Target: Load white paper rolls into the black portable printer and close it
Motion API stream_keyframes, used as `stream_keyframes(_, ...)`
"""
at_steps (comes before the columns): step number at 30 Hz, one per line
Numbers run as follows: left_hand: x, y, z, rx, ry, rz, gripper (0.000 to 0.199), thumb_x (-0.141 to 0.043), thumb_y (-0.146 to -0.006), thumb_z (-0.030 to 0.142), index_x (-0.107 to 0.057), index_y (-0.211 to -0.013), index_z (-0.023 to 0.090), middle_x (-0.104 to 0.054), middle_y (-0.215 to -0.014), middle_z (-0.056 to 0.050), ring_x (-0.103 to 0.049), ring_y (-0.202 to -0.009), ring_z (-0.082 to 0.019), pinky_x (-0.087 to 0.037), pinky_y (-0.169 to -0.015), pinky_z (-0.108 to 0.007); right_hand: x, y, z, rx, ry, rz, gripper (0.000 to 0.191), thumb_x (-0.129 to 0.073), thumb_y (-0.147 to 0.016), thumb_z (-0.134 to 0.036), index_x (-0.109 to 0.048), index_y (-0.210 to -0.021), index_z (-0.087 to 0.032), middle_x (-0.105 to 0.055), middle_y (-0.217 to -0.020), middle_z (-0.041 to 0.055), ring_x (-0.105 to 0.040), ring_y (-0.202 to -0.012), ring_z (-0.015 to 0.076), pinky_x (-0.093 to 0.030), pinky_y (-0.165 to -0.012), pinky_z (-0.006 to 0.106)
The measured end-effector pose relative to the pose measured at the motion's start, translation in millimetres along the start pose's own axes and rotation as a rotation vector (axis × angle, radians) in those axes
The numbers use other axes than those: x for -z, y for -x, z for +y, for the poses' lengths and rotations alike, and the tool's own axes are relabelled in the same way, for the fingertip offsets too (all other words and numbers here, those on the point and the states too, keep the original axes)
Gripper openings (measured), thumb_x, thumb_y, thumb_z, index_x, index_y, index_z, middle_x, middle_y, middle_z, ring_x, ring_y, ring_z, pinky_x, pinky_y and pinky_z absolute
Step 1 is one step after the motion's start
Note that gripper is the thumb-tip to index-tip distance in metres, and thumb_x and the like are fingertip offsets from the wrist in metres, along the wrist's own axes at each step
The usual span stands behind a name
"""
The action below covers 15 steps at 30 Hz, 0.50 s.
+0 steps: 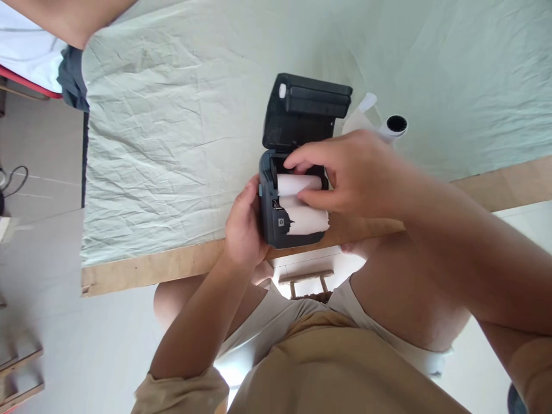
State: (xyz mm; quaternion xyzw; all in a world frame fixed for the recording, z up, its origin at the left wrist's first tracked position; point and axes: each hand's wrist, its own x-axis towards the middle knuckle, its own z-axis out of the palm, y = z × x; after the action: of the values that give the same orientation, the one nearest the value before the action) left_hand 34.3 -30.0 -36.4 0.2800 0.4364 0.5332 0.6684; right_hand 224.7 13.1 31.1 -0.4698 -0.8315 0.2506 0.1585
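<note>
A dark portable receipt printer [269, 213] is held at the table's front edge, its black lid [297, 115] swung up and back. My left hand [245, 227] grips the printer's left side, fingers passing underneath. Inside the printer's bay lies a white paper roll [291, 185], and its torn-edged loose end [306, 220] hangs out over the front. My right hand [357, 172] reaches in from the right, thumb and forefinger on either side of the roll. The tips of its other fingers are partly hidden.
Behind my right hand, a second white roll with a black core [397, 123] lies beside a loose strip of paper [368, 102]. A pale green cloth [172, 144] covers the wooden-edged table [164, 261]. At the upper left, another person's arm [73, 17] rests near the cloth.
</note>
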Motion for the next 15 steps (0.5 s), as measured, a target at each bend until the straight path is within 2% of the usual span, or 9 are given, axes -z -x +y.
stream_keyframes(2,-1.5,0,1,-0.018,0.014,-0.014,0.037,-0.079,-0.097,0.062,-0.077,-0.096,0.025,-0.088,-0.104,-0.007,-0.082,-0.133,-0.038,-0.069,-0.109,-0.049,11,6,5,0.001,-0.235,0.029,0.030,-0.072,-0.083,-0.022,-0.086,-0.108,-0.031,-0.085,-0.100,-0.0050,-0.072,-0.078,0.0154,-0.047,-0.068,0.032)
stream_keyframes(3,-1.9,0,1,-0.026,0.017,-0.014,0.037,-0.079,-0.097,0.062,-0.077,-0.096,0.025,-0.088,-0.102,-0.007,-0.082,-0.133,-0.038,-0.069,-0.111,-0.049,16,10,10,-0.004,-0.371,0.107,0.026,-0.072,-0.083,-0.026,-0.087,-0.104,-0.031,-0.085,-0.101,-0.0050,-0.071,-0.077,0.0151,-0.046,-0.065,0.033)
stream_keyframes(4,-2.1,0,1,-0.027,0.018,-0.013,0.036,-0.079,-0.097,0.061,-0.076,-0.095,0.025,-0.087,-0.100,-0.006,-0.082,-0.133,-0.038,-0.069,-0.112,-0.050,21,14,19,-0.015,-0.498,0.213,0.022,-0.074,-0.084,-0.033,-0.087,-0.102,-0.032,-0.085,-0.103,-0.0040,-0.071,-0.078,0.0162,-0.046,-0.062,0.034)
stream_keyframes(6,-2.2,0,1,-0.015,0.013,-0.011,0.035,-0.078,-0.098,0.060,-0.076,-0.094,0.025,-0.086,-0.094,-0.005,-0.082,-0.132,-0.038,-0.068,-0.115,-0.050,29,19,44,-0.070,-0.679,0.652,0.025,-0.083,-0.078,-0.054,-0.083,-0.086,-0.031,-0.082,-0.103,0.0006,-0.071,-0.080,0.0195,-0.040,-0.058,0.037)
stream_keyframes(8,-2.2,1,1,-0.001,0.008,-0.006,0.036,-0.077,-0.099,0.061,-0.076,-0.095,0.024,-0.085,-0.093,-0.005,-0.082,-0.132,-0.037,-0.067,-0.116,-0.050,34,20,79,-0.139,-0.717,0.751,0.042,-0.084,-0.068,-0.068,-0.079,-0.086,-0.031,-0.076,-0.098,0.0055,-0.067,-0.076,0.0213,-0.037,-0.053,0.038)
stream_keyframes(10,-2.4,1,1,0.003,0.009,0.003,0.038,-0.077,-0.099,0.062,-0.076,-0.096,0.024,-0.085,-0.095,-0.005,-0.082,-0.132,-0.037,-0.068,-0.115,-0.050,35,19,117,-0.257,-0.714,0.938,0.039,-0.091,-0.061,-0.059,-0.070,-0.080,-0.031,-0.066,-0.083,0.0001,-0.060,-0.065,0.0168,-0.031,-0.049,0.034)
stream_keyframes(12,-2.7,1,2,0.005,0.013,0.013,0.036,-0.078,-0.097,0.061,-0.077,-0.094,0.025,-0.086,-0.094,-0.005,-0.083,-0.130,-0.036,-0.069,-0.112,-0.048,32,20,151,-0.289,-0.537,1.148,0.032,-0.090,-0.074,-0.044,-0.063,-0.082,-0.030,-0.060,-0.078,-0.0032,-0.054,-0.058,0.0128,-0.030,-0.048,0.032)
stream_keyframes(13,-3.0,1,2,0.005,0.014,0.021,0.035,-0.079,-0.097,0.060,-0.077,-0.094,0.025,-0.086,-0.093,-0.005,-0.083,-0.129,-0.036,-0.070,-0.111,-0.047,30,21,165,-0.336,-0.461,1.191,0.031,-0.089,-0.079,-0.039,-0.060,-0.080,-0.028,-0.061,-0.078,-0.0030,-0.051,-0.054,0.0106,-0.033,-0.047,0.033)
stream_keyframes(15,-3.6,1,2,0.005,0.011,0.041,0.033,-0.080,-0.096,0.058,-0.078,-0.093,0.026,-0.084,-0.089,-0.004,-0.084,-0.125,-0.036,-0.071,-0.107,-0.047,27,28,185,-0.497,-0.295,1.126,0.027,-0.088,-0.085,-0.028,-0.061,-0.081,-0.027,-0.068,-0.081,-0.0004,-0.053,-0.053,0.0103,-0.042,-0.050,0.037)
